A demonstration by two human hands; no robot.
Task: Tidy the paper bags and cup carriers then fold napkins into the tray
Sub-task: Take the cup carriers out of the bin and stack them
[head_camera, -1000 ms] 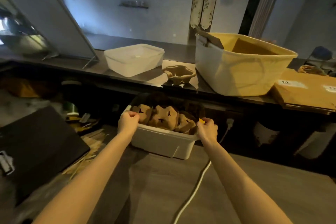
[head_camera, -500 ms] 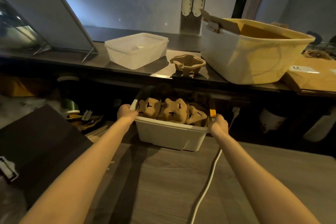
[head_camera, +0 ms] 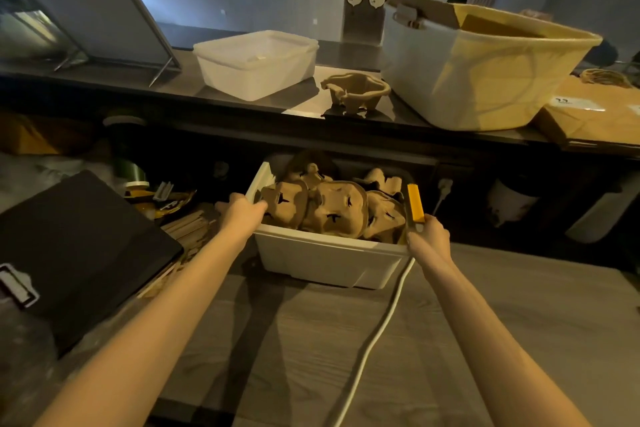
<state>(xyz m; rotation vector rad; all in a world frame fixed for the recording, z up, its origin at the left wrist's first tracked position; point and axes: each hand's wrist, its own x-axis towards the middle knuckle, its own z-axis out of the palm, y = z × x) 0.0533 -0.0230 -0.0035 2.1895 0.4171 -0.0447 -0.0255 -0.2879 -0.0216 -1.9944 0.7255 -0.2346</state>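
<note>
A white bin (head_camera: pixel 322 262) full of brown pulp cup carriers (head_camera: pixel 332 210) stands on the wooden floor, half under a dark counter. My left hand (head_camera: pixel 242 210) grips the bin's left rim. My right hand (head_camera: pixel 427 239) grips its right rim beside an orange latch (head_camera: pixel 415 203). One loose cup carrier (head_camera: pixel 355 92) sits on the counter above. Flat brown paper bags (head_camera: pixel 595 121) lie at the counter's right end. A large white tub (head_camera: pixel 485 80) holding more brown paper stands next to them.
A lidded white container (head_camera: pixel 258 64) sits on the counter's left part, beside a leaning board (head_camera: pixel 104 0). A white cable (head_camera: pixel 377 333) runs across the floor under my right arm. A black case (head_camera: pixel 69 253) and wooden sticks (head_camera: pixel 188 227) lie at the left.
The bin has slid further back under the counter, both hands still on its rims. The view has drawn nearer to the counter.
</note>
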